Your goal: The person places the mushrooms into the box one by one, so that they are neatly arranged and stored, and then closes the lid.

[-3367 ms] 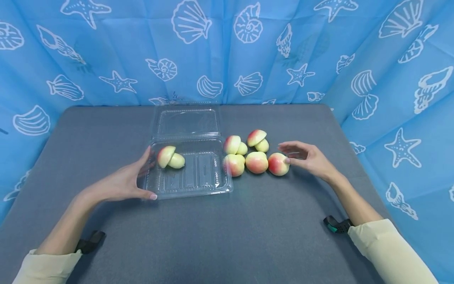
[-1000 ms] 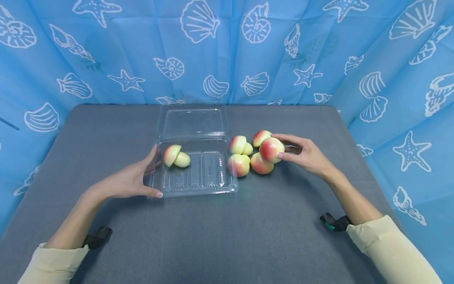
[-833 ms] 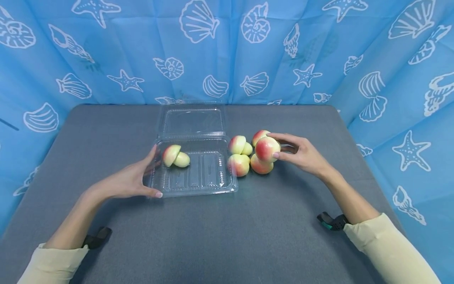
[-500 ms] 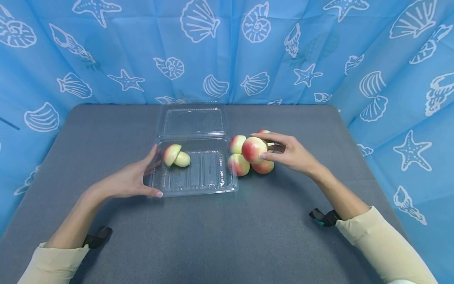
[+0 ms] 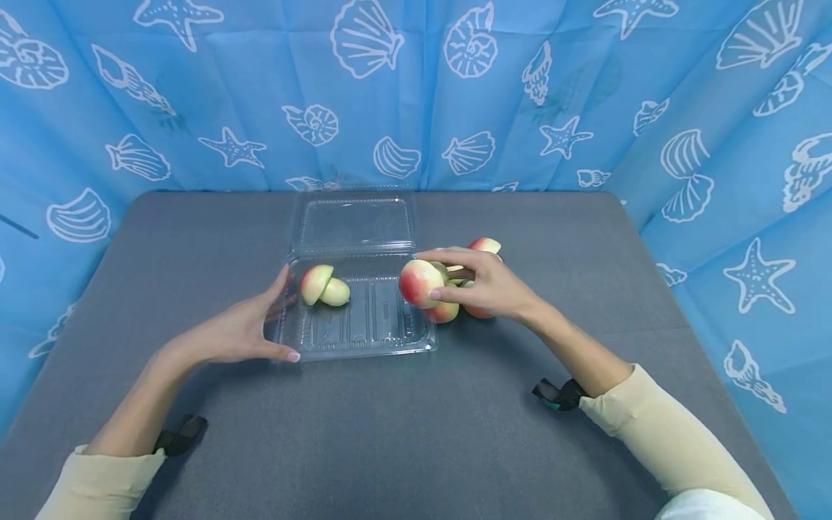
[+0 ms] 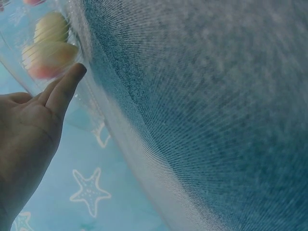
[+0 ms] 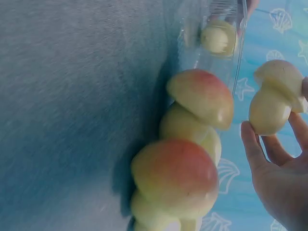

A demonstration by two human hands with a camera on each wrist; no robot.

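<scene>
- Head view: the right hand (image 5: 484, 282) pinches a peach-and-yellow toy mushroom (image 5: 417, 284) between thumb and fingers, in front of the right rim of a clear plastic container (image 5: 383, 318).
- The hand and its load hide much of the loose mushrooms (image 5: 445, 312) behind; one red-and-yellow cap (image 5: 485, 245) shows past the knuckles.
- The left hand (image 5: 240, 325) spans the container's left end, thumb and fingers spread wide; the fingers lie partly behind the clear wall.
- Another mushroom (image 5: 325, 286) lies tilted inside, at the left; the open lid (image 5: 354, 222) lies flat behind, its edges hard to trace.
- Marks moulded into the container's floor are too faint to read.
- Around them: grey table (image 5: 390, 433), blue curtain (image 5: 390, 94) with white shells and starfish; both sleeves are cut off below.
- Left wrist view: straight fingers touch the container's wall, which blurs the mushroom within; the thumb is out of sight.
- Right wrist view: fingertips hold the mushroom by stalk and cap, clear of the table; the hand runs off the edge. Large loose mushrooms overlap nearby, the nearest cut off below.
</scene>
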